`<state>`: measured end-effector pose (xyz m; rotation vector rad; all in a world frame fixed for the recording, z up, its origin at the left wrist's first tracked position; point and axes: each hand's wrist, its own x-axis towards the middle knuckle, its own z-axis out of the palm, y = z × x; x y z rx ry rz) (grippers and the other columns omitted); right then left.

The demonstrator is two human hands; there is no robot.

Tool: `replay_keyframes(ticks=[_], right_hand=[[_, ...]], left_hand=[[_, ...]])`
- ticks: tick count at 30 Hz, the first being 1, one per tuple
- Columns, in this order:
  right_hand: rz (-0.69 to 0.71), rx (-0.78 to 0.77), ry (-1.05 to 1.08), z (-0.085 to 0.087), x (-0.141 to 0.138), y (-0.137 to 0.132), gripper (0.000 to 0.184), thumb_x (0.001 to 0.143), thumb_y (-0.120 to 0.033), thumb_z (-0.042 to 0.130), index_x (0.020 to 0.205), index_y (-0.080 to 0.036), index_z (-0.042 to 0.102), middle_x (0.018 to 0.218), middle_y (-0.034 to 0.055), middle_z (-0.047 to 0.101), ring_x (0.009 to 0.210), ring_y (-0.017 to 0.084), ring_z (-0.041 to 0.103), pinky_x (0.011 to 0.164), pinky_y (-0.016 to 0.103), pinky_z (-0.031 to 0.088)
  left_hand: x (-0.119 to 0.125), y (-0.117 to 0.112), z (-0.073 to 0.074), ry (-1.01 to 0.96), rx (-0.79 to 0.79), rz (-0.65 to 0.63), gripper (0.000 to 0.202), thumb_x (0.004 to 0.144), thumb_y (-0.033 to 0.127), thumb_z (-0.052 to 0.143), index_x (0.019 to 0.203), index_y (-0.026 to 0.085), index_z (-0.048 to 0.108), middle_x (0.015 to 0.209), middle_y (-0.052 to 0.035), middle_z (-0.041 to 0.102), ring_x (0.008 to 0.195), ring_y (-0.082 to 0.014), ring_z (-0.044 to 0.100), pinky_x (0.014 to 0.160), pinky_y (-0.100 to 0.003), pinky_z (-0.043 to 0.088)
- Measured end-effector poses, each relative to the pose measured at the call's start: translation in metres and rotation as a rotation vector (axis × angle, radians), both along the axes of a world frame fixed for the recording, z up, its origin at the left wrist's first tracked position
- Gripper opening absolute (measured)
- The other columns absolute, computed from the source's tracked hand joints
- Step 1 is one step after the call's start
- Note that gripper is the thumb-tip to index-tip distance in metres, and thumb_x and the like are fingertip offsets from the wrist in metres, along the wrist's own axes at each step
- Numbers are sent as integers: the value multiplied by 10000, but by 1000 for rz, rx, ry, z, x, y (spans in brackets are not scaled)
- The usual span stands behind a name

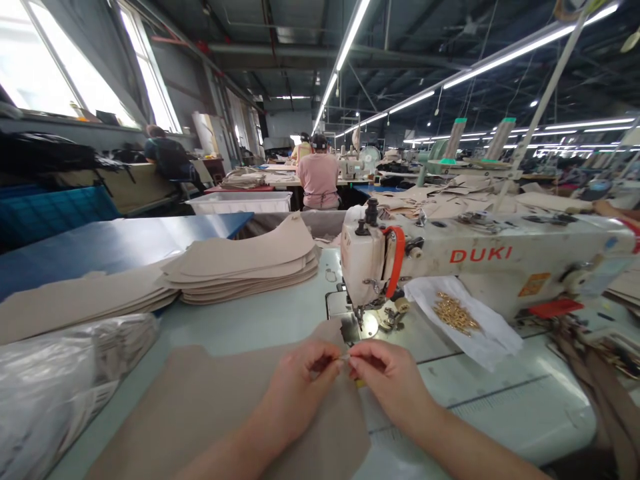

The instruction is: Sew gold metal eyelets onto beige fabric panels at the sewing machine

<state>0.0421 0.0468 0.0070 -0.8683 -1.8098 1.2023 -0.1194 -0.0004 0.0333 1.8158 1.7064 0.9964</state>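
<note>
My left hand and my right hand meet in front of the sewing machine, each with thumb and fingertips pinched. Between them is something small and pale, too small to name. Under my left hand and forearm lies a beige fabric panel, its upper corner reaching close to the needle area. To the right of the machine head, several small gold-coloured metal pieces are heaped on a white plastic bag.
Stacked beige panels lie left of the machine, with clear plastic wrapping nearer me. A brown strip hangs at the right. Ahead, a person in pink sits facing away beyond a white bin.
</note>
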Motion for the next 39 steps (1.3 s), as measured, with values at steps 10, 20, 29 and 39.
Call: replay_keyframes(ticks=[10, 20, 29, 39], right_hand=[[-49, 0, -40, 8, -1, -2, 126, 749, -170, 514, 719, -183, 635, 641, -4, 626, 604, 136, 583, 578, 220, 453], [-75, -228, -55, 19, 3, 9, 114, 697, -95, 539, 674, -173, 620, 556, -44, 592, 544, 111, 604, 534, 189, 465], [7, -500, -221, 22, -12, 32, 176, 684, -118, 601, 531, -174, 531, 457, -38, 588, 373, 87, 560, 368, 153, 414], [98, -555, -345, 31, -17, 43, 243, 660, -91, 608, 460, -181, 504, 375, -35, 550, 312, 85, 526, 290, 132, 364]], left_hand=[[-9, -3, 5, 53, 31, -70, 179, 843, 286, 473, 883, 238, 641, 900, -10, 699, 854, -183, 637, 786, -277, 498], [-11, 9, -22, 537, 150, 58, 316, 839, 182, 375, 1090, 142, 562, 1123, -121, 595, 1104, -266, 525, 967, -456, 445], [12, -6, -28, 548, 187, 111, 323, 810, 136, 396, 1100, 131, 539, 1078, -124, 616, 1041, -270, 552, 925, -457, 473], [1, 10, -4, 420, 14, 10, 220, 752, 135, 476, 920, 180, 610, 992, -83, 645, 943, -228, 605, 865, -373, 481]])
